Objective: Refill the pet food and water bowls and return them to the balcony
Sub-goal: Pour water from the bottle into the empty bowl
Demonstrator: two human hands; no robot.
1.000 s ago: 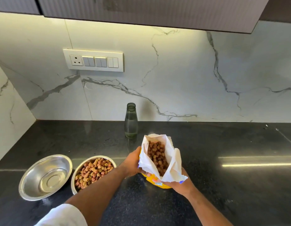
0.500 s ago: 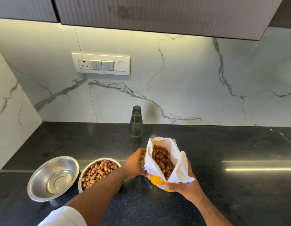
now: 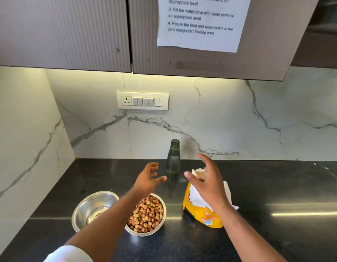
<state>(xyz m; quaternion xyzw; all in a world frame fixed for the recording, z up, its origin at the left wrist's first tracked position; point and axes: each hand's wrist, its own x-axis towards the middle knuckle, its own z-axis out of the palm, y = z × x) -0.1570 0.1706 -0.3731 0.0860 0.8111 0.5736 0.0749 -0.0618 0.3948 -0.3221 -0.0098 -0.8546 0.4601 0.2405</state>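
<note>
Both hands have let go of the bag (image 3: 201, 214) since the earlier frame and now hover above the surface (image 3: 277, 195) with fingers spread and relaxed, holding nothing. The left hand (image 3: 147, 178) hangs just left of the bottle (image 3: 173, 159), its thumb pointing toward the glass without touching it. The right hand (image 3: 206, 178) is raised in front of the bag's open white top, palm turned toward the bottle. The view has also tilted upward, so the cabinet doors and a printed sheet (image 3: 199, 23) taped to one of them now show.

The yellow bag stands upright on the dark surface, right of the bowls. The food bowl (image 3: 146, 214) sits near the front, filled with brown and orange kibble, partly crossed by the left forearm. Touching or just beside it on the left is the empty steel bowl (image 3: 92, 208). The open bottle stands at the back, close to the marble wall, below a switch panel (image 3: 142, 100).
</note>
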